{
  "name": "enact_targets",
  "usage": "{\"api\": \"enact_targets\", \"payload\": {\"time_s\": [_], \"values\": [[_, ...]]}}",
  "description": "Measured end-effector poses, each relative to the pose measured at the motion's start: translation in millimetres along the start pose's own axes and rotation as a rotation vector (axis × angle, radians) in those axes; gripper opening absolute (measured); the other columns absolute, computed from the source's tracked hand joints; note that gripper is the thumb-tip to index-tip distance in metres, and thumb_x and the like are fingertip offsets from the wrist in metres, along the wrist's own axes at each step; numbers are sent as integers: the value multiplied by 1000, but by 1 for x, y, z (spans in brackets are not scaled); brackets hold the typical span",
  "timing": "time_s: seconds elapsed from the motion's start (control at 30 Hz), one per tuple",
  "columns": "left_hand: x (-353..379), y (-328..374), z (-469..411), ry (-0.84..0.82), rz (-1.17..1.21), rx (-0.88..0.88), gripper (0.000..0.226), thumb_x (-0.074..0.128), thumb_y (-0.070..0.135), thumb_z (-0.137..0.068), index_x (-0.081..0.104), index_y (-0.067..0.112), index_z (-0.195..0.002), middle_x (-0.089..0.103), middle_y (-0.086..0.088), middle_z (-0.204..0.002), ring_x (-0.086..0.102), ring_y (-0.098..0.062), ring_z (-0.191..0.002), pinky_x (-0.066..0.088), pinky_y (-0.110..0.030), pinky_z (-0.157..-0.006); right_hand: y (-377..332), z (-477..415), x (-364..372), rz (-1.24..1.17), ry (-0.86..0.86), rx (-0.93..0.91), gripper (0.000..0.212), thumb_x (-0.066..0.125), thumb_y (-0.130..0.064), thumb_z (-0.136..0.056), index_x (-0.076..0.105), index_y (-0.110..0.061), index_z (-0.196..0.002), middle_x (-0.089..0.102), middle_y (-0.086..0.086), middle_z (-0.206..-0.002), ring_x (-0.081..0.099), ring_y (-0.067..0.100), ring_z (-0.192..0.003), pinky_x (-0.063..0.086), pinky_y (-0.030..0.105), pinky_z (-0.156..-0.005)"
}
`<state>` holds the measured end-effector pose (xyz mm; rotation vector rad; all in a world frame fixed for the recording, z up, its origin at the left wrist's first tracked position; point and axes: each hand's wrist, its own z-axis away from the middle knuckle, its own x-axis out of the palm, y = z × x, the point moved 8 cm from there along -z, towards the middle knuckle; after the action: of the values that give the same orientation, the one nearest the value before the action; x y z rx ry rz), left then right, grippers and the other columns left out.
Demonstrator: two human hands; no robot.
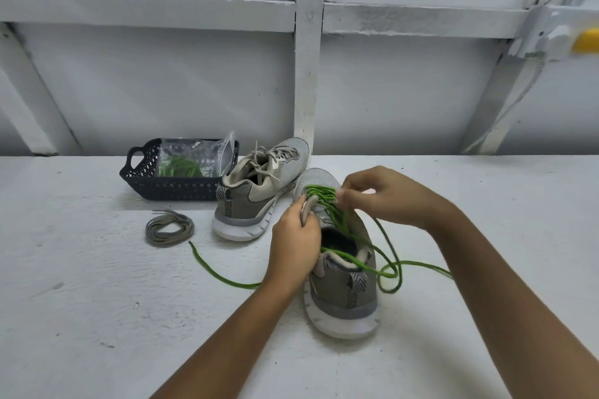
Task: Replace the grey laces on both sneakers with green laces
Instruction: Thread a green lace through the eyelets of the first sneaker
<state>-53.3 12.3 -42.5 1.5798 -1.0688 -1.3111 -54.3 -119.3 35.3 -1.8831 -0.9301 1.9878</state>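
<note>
We judge the green lace [321, 194] to be light, limp and round-corded, slightly grippy, so it is best pinched close to the eyelet where it crosses, since its long tails will flop and snag. It sits threaded across the front of the near sneaker [343, 295], with 1 tail trailing left over the white painted table [97, 301] and the other looping off to the right. Our right hand [379, 197] pinches the lace at the crossings with curled fingertips, while our left hand [293, 246] grips the pale padded tongue [308, 207] to steady the shoe. The sneaker looks soft: grey mesh toe, suede-like heel, thick white foam sole, so it will give under a squeeze. Behind it, the far sneaker [259, 191] carries its flat grey lace. 1 removed grey lace [169, 232] lies coiled near a dark lattice basket [168, 186] holding a crinkly clear bag [201, 152] with more green lace [178, 168].
</note>
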Motion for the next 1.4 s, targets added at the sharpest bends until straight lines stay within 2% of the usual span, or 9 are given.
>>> {"api": "enact_targets", "payload": {"time_s": [0.1,0.27,0.6,0.77,0.87,0.97,1.17,1.3,1.4], "values": [[0,-1,-1,-2,-8,6,40,44,13,-94,53,19,-133,62,5,-121,51,-7,-102,32,-9,-74,1,-13,13,302,90,55,25,55,-40,-90,69,-22,-99,55,3,-112,52,20,-106,45,38,-89],[0,-2,-2,8,-15,4,40,44,13,-94,53,19,-133,61,3,-124,53,-11,-111,33,-12,-79,8,-29,35,426,73,141,30,57,-40,-89,69,-16,-100,48,9,-116,48,28,-109,44,42,-90],[0,2,0,19,-14,22,40,42,9,-93,55,17,-131,62,3,-121,53,-10,-107,34,-11,-80,0,-5,30,225,91,-20,19,58,-31,-91,68,-16,-86,49,1,-108,53,18,-96,46,40,-86],[1,3,-2,14,-34,30,40,42,9,-94,54,14,-131,60,3,-125,52,-10,-112,33,-11,-82,0,7,32,153,20,-34,16,58,-32,-91,61,-23,-79,46,-2,-116,47,9,-98,35,22,-79],[0,2,-1,11,-35,39,39,42,10,-94,55,16,-131,60,4,-125,49,-4,-102,31,-7,-74,-1,9,20,85,65,28,19,58,-31,-91,61,-22,-74,55,-5,-105,52,7,-92,36,18,-66],[1,0,-2,-9,-39,35,38,44,16,-95,54,19,-131,58,2,-129,51,-11,-112,36,-16,-84,-2,8,-4,-259,231,153,22,56,-27,-92,63,-18,-73,59,-13,-61,52,-1,-56,34,9,-49],[-8,25,5,60,-63,260,56,31,55,-94,52,19,-131,57,0,-126,46,-17,-122,36,-33,-103,-28,-12,-4,-1408,-5,326,23,38,-13,-96,58,-9,-86,59,-1,-57,57,9,-45,54,24,-50],[-10,56,14,1,-140,474,81,21,78,-82,67,16,-107,58,6,-102,47,-16,-105,34,-34,-94,-45,-31,-1,-1631,0,339,28,30,0,-96,52,5,-80,61,10,-57,63,16,-50,56,30,-50],[5,64,12,-171,-221,462,44,49,60,-83,71,23,-96,60,10,-97,50,-13,-104,36,-43,-96,-43,-42,1,-1676,41,342,30,28,4,-95,52,8,-78,59,15,-63,60,19,-62,55,30,-50]]}}
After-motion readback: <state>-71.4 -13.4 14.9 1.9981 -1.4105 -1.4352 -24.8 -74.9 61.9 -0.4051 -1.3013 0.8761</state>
